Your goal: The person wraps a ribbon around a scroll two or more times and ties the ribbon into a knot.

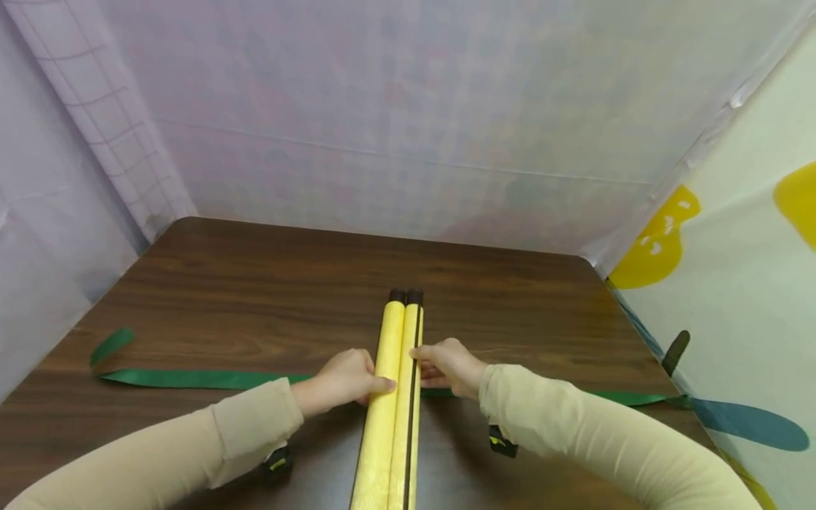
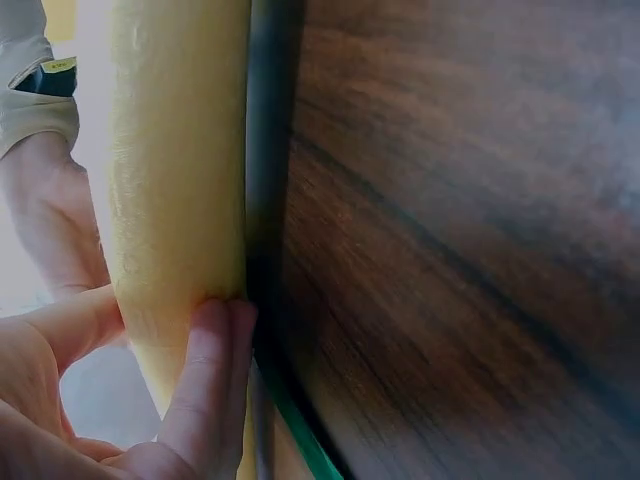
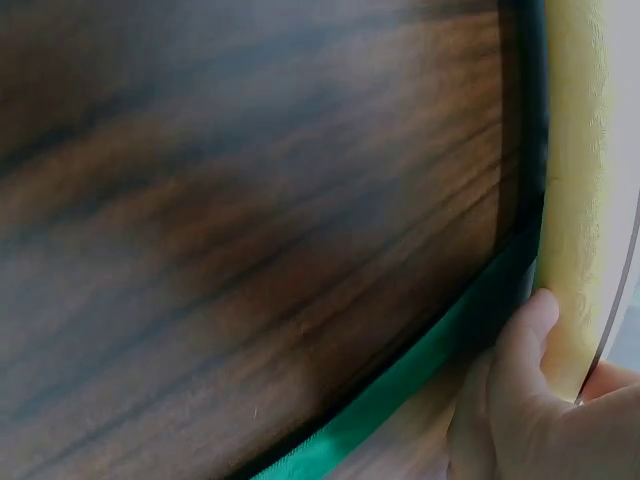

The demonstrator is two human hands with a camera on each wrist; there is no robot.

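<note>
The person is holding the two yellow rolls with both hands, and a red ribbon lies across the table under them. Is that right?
Not quite: the ribbon is green, not red, as the head view shows. Both the left hand and right hand do hold the yellow rolls on the table.

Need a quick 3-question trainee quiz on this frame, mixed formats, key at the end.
1. True or false: the green ribbon strap runs under the two yellow foam-covered rods.
2. What does the left hand touch? A) strap end B) the rods' left side C) the wall
3. Fill in: the right hand presses the rods from the ___ side, over the dark wooden table.

Key: 1 true; 2 B; 3 right.
</note>
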